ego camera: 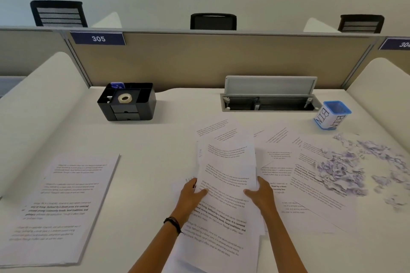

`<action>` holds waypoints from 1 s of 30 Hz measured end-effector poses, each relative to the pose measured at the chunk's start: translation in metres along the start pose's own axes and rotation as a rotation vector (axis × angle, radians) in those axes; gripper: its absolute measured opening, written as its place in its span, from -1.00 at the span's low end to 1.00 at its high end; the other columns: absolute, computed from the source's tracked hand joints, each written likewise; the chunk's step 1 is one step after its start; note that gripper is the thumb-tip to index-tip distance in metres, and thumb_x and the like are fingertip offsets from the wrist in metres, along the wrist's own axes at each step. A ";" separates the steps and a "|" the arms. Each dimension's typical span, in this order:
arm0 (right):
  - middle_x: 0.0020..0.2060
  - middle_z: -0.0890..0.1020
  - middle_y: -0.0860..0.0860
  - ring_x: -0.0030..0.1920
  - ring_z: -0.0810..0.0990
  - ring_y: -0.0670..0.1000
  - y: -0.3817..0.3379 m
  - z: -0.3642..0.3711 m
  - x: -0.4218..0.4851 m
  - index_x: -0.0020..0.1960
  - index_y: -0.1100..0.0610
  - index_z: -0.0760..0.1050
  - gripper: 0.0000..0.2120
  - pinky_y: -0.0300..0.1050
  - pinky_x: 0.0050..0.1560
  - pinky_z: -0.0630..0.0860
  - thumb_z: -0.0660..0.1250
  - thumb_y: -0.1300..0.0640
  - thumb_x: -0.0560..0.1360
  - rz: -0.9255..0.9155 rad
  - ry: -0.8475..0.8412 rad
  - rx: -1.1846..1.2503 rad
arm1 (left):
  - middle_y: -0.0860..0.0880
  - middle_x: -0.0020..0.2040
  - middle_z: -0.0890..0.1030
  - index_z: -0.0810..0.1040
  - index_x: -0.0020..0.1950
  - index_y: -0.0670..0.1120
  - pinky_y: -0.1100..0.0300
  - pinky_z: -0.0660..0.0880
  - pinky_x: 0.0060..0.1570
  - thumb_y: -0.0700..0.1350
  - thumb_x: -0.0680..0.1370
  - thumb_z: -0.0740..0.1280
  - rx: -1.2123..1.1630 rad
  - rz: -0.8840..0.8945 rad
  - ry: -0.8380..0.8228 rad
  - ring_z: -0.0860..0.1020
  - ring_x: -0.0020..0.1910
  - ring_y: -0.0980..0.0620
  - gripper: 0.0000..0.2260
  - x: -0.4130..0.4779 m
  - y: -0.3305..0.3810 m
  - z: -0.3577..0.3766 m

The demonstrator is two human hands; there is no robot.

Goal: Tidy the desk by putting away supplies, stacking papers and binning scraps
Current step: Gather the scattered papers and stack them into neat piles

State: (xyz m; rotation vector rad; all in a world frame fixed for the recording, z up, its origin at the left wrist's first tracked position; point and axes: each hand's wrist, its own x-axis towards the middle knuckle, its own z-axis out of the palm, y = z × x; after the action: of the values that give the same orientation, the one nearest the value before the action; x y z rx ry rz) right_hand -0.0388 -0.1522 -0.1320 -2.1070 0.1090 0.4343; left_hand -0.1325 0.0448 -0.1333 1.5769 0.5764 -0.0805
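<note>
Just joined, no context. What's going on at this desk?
A person is gathering printed sheets. The left hand and right hand grip the two sides of a bundle of papers held out in front. More loose sheets lie fanned out to its right, with torn scraps scattered partly over them, not yet in the blue bin at the back right. A squared stack lies on the left. A tape roll sits in the black organizer.

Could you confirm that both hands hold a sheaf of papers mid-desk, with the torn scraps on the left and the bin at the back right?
Not quite: the head view shows the scraps on the right, near the bin, not the left. The rest holds: left hand and right hand grip the sheaf mid-desk, bin at the back right.
</note>
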 end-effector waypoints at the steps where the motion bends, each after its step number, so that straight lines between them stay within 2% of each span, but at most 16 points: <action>1: -0.01 0.56 0.10 -0.08 0.52 0.04 0.000 -0.001 0.000 0.15 0.21 0.45 -0.62 -0.09 -0.05 0.51 0.42 0.32 0.36 0.005 -0.004 0.036 | 0.01 0.10 0.57 0.45 0.20 -0.04 0.23 0.59 -0.15 -0.13 0.51 0.34 0.003 0.011 0.008 0.60 -0.02 0.02 -0.73 0.001 0.000 0.001; 3: -0.03 0.56 0.07 -0.08 0.54 0.03 -0.002 -0.003 0.001 0.13 0.17 0.46 -0.64 -0.11 -0.08 0.51 0.42 0.32 0.36 0.014 -0.005 0.104 | 0.04 0.11 0.55 0.44 0.20 -0.02 0.31 0.58 -0.15 -0.11 0.51 0.35 0.041 0.042 0.034 0.57 0.00 0.10 -0.72 0.003 -0.002 0.002; 6: -0.05 0.56 0.06 -0.09 0.55 0.03 -0.004 -0.003 0.003 0.04 0.12 0.45 -0.69 -0.06 -0.04 0.54 0.42 0.33 0.36 0.013 0.002 0.151 | -0.01 0.19 0.54 0.40 0.25 0.04 0.06 0.59 0.00 -0.04 0.47 0.39 0.101 0.092 0.082 0.57 0.05 0.02 -0.62 0.004 -0.005 -0.002; 8: -0.06 0.58 0.06 -0.09 0.56 0.04 -0.005 -0.002 0.003 0.02 0.11 0.45 -0.71 -0.02 0.01 0.55 0.42 0.33 0.37 0.003 -0.021 0.140 | 0.01 0.17 0.51 0.31 0.30 0.08 0.01 0.57 0.02 -0.03 0.45 0.40 0.165 0.109 0.141 0.57 0.03 0.01 -0.53 0.004 -0.002 -0.005; 10: -0.06 0.58 0.05 -0.10 0.56 0.02 -0.005 0.001 0.003 0.05 0.12 0.46 -0.72 -0.09 -0.04 0.54 0.40 0.31 0.39 -0.009 -0.053 0.125 | 0.02 0.12 0.47 0.18 0.38 0.07 0.00 0.55 0.05 -0.07 0.45 0.41 0.167 0.102 0.176 0.55 0.04 -0.03 -0.41 0.003 0.002 -0.008; 12: -0.07 0.58 0.05 -0.11 0.56 0.00 -0.005 0.003 0.002 0.09 0.13 0.47 -0.76 -0.18 -0.11 0.52 0.35 0.27 0.44 -0.018 -0.086 0.096 | 0.00 0.18 0.43 0.10 0.44 0.03 -0.05 0.46 0.19 -0.07 0.46 0.40 0.146 0.072 0.172 0.47 0.19 -0.05 -0.34 0.004 0.003 -0.011; 14: -0.06 0.60 0.10 -0.10 0.58 0.05 -0.006 0.005 0.000 0.09 0.15 0.49 -0.83 -0.14 -0.10 0.53 0.30 0.22 0.49 -0.042 -0.138 0.046 | 0.00 0.26 0.45 0.18 0.41 0.01 -0.05 0.46 0.20 -0.08 0.47 0.39 0.120 0.049 0.155 0.47 0.23 -0.03 -0.41 0.006 -0.001 -0.016; 16: -0.16 0.59 0.03 -0.21 0.56 -0.05 -0.008 0.005 -0.003 -0.03 0.09 0.49 -0.94 -0.25 -0.21 0.50 0.26 0.20 0.52 -0.070 -0.166 0.011 | -0.06 0.24 0.53 0.32 0.30 0.01 0.00 0.52 0.11 -0.10 0.46 0.40 0.103 0.051 0.168 0.55 0.11 -0.02 -0.55 0.006 -0.002 -0.021; 18: -0.26 0.53 0.04 -0.31 0.49 -0.08 -0.005 0.007 -0.001 -0.25 0.02 0.42 -0.82 -0.34 -0.34 0.37 0.28 0.20 0.51 -0.111 -0.107 -0.025 | -0.06 0.21 0.55 0.36 0.23 0.06 -0.04 0.53 0.10 -0.11 0.46 0.40 0.100 0.084 0.165 0.57 0.08 -0.04 -0.61 0.006 -0.003 -0.026; 20: -0.25 0.52 0.15 -0.35 0.45 -0.04 0.001 0.009 0.003 -0.36 0.07 0.37 -0.74 -0.32 -0.35 0.35 0.32 0.23 0.47 -0.145 -0.054 -0.061 | -0.03 0.17 0.56 0.33 0.22 0.06 -0.03 0.58 0.00 -0.13 0.49 0.37 0.102 0.150 0.152 0.60 0.02 -0.04 -0.63 0.003 0.002 -0.028; 21: -0.22 0.55 0.20 -0.34 0.46 -0.02 0.003 0.010 0.003 -0.33 0.13 0.41 -0.79 -0.30 -0.32 0.38 0.32 0.24 0.46 -0.147 -0.053 -0.063 | -0.02 0.12 0.57 0.33 0.22 0.04 0.04 0.61 -0.10 -0.15 0.50 0.34 0.098 0.187 0.150 0.63 -0.08 -0.01 -0.65 0.001 0.006 -0.029; 23: -0.11 0.58 0.22 -0.21 0.54 0.05 0.004 0.011 0.002 -0.12 0.23 0.50 -0.93 -0.19 -0.18 0.48 0.31 0.22 0.48 -0.134 -0.042 -0.020 | -0.03 0.04 0.60 0.34 0.21 -0.01 0.14 0.61 -0.25 -0.18 0.53 0.31 0.088 0.255 0.152 0.65 -0.19 0.00 -0.70 -0.002 0.017 -0.033; 25: -0.07 0.58 0.12 -0.06 0.55 0.09 -0.002 0.008 -0.004 0.06 0.20 0.50 -0.84 -0.17 -0.07 0.45 0.26 0.16 0.53 -0.111 -0.037 0.087 | -0.05 0.02 0.62 0.35 0.20 -0.04 0.12 0.62 -0.26 -0.16 0.53 0.30 0.087 0.300 0.151 0.66 -0.21 0.00 -0.73 -0.002 0.028 -0.039; 27: -0.05 0.58 -0.05 0.00 0.54 -0.02 -0.008 0.006 -0.011 0.13 0.06 0.46 -0.80 -0.21 -0.05 0.43 0.22 0.05 0.54 -0.070 -0.112 0.245 | -0.04 0.03 0.62 0.36 0.19 -0.05 0.12 0.62 -0.24 -0.15 0.53 0.30 0.077 0.336 0.148 0.66 -0.18 0.00 -0.75 -0.002 0.037 -0.045; 30: 0.06 0.62 -0.10 0.08 0.58 -0.07 -0.015 0.005 -0.015 0.18 -0.05 0.45 -0.59 -0.08 0.05 0.52 0.36 -0.16 0.38 -0.085 -0.244 0.478 | 0.00 0.05 0.60 0.37 0.14 0.01 0.11 0.62 -0.21 -0.07 0.52 0.31 0.064 0.385 0.158 0.65 -0.13 0.00 -0.77 -0.002 0.049 -0.052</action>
State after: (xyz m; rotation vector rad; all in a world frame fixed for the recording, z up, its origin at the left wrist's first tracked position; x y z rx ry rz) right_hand -0.0506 -0.1414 -0.1170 -1.5722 -0.0187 0.5502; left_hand -0.1296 0.0942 -0.0819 1.7410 0.3859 0.3204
